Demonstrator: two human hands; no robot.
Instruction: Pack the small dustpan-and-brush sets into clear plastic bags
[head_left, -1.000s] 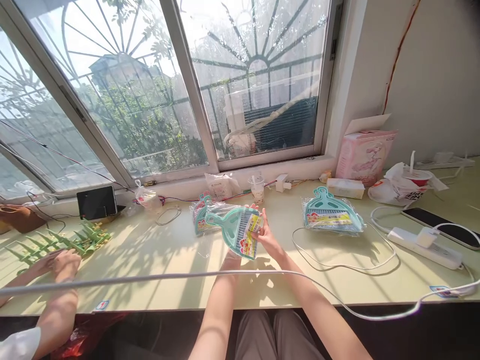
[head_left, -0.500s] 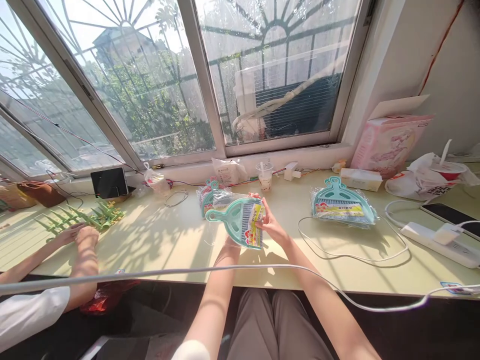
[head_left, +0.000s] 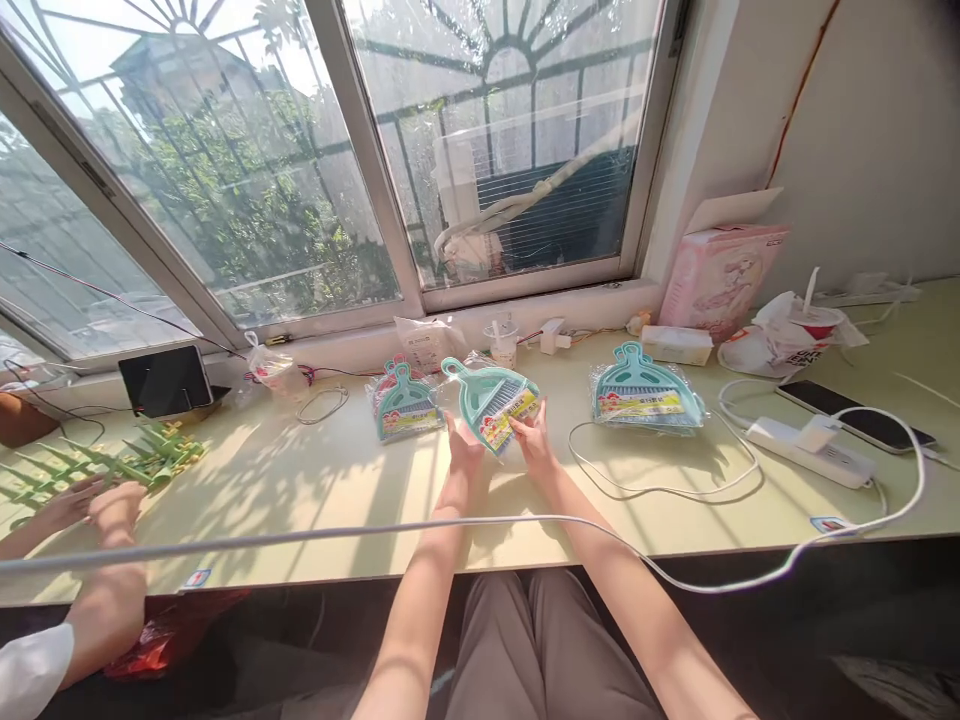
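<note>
Between my two hands, a little above the table, is a teal dustpan and brush set [head_left: 486, 398] in clear wrapping, tilted with its handle to the upper left. My left hand [head_left: 463, 440] grips its lower left edge, the fingers partly hidden behind it. My right hand [head_left: 534, 440] pinches the lower right edge by the yellow label. Just left of it lies another wrapped dustpan set [head_left: 407, 408], with a pink handle showing behind. To the right rests a pile of wrapped teal dustpan sets [head_left: 643, 395].
A white cable [head_left: 360, 528] stretches across the front, close to the camera. A power strip [head_left: 810, 450] and phone [head_left: 855, 415] lie at right. Cups, a pink box [head_left: 724, 280] and a tablet [head_left: 166, 382] line the back. At left, another person's hands [head_left: 112, 505] touch green plastic pieces [head_left: 142, 455].
The held dustpan set has turned clockwise, its handle now pointing further up, and moved away from me. My left hand now shows at its left edge. The view has shifted right.
</note>
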